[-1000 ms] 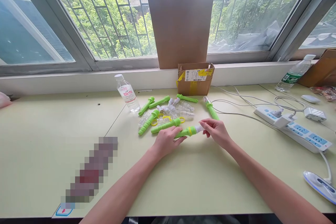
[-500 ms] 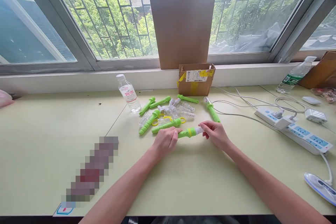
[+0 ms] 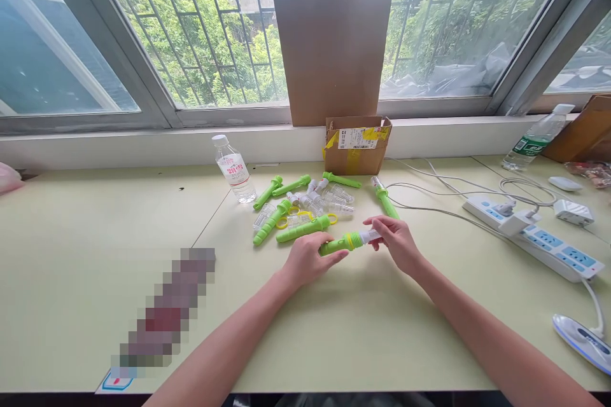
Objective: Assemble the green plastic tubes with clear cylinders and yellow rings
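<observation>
My left hand (image 3: 312,259) is closed round the rear end of a green plastic tube (image 3: 340,245), its thumb stretched along the near side. A yellow ring (image 3: 352,240) sits by the ribbed collar of this tube. From its right end sticks a white and clear tip (image 3: 368,236), which my right hand (image 3: 392,240) pinches between thumb and fingers. Just behind lies another green tube (image 3: 303,229). Farther back is a heap of clear plastic caps (image 3: 340,205), with white pieces (image 3: 312,188) and yellow rings (image 3: 281,222) among them. One green tube with a clear tip (image 3: 386,200) lies beyond my right hand.
A water bottle (image 3: 234,170) and a small cardboard box (image 3: 356,149) stand at the back. To the right are a power strip (image 3: 534,236), cables and a second bottle (image 3: 537,138). A blurred strip (image 3: 167,311) lies at the left front.
The held tube and my right hand have shifted slightly right. My left thumb has moved from a grip on the tube to lying stretched out, and more of the tube's rear shows.
</observation>
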A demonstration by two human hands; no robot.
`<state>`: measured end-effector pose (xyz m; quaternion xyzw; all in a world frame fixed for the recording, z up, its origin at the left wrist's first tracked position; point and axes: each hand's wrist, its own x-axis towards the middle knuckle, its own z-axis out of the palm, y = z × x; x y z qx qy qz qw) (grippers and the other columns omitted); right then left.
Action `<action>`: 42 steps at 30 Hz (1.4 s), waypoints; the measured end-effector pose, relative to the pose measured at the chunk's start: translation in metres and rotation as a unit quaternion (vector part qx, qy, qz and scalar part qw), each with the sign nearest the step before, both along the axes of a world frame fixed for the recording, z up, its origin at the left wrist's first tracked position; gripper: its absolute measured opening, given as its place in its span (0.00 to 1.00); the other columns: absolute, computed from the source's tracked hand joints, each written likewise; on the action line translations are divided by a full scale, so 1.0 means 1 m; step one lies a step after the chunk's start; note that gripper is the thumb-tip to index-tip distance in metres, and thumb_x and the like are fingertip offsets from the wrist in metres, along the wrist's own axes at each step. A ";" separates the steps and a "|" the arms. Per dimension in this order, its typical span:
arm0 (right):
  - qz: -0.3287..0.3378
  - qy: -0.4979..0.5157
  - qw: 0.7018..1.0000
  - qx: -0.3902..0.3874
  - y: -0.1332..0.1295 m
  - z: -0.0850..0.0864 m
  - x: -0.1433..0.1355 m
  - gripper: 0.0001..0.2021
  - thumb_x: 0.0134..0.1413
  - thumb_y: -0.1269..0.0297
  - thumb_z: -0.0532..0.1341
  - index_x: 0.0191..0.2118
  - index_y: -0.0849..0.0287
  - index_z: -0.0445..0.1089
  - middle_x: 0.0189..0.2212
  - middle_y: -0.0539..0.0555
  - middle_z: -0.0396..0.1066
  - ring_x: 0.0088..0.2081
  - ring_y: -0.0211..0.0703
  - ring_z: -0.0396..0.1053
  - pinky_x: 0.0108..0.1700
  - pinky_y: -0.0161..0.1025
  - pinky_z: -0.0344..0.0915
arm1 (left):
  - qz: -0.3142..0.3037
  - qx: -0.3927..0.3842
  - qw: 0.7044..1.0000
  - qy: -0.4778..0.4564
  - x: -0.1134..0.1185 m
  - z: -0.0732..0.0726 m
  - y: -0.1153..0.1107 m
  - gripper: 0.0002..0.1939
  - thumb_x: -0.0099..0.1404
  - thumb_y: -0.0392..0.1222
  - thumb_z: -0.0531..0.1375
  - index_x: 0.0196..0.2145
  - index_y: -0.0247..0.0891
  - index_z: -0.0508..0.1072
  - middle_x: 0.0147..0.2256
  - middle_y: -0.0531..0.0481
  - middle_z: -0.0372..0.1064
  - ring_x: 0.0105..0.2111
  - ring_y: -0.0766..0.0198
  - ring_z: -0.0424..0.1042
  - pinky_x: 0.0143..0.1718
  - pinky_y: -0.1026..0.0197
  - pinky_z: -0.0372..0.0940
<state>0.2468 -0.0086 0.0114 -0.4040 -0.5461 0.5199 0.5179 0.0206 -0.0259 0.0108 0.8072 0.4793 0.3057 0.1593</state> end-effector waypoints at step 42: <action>-0.097 -0.479 0.810 0.326 0.020 -0.021 -0.019 0.14 0.58 0.63 0.57 0.49 0.55 0.69 0.36 0.56 0.74 0.44 0.52 0.67 0.54 0.54 0.56 | 0.009 -0.062 0.981 -0.185 0.009 -0.004 0.000 0.09 0.66 0.42 0.51 0.42 0.42 0.53 0.27 0.57 0.50 0.25 0.68 0.53 0.27 0.65 0.54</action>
